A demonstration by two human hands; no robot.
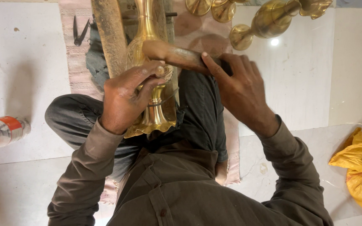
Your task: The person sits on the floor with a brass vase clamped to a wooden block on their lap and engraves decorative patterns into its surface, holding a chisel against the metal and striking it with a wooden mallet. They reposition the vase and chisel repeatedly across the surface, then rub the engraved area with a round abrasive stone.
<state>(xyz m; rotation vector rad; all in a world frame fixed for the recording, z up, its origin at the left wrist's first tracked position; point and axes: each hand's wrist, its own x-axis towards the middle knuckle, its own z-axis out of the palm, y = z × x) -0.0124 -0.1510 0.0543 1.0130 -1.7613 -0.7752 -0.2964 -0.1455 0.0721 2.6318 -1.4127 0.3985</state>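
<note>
A brass vase (153,113) with a fluted, wavy base lies on its side across my lap, its neck pointing away along a wooden block (109,33). My left hand (126,94) grips the vase at its narrow stem and seems to pinch a small tool against the engraved body. My right hand (237,86) is closed around a worn wooden mallet (174,54), whose head rests over the vase body near my left fingers.
Several more brass vases (265,21) lie on the pale floor at the top right. A pair of dark pliers (79,31) lies on the mat at top left. A clear bottle with orange cap (1,132) lies at left, a yellow bag (361,167) at right.
</note>
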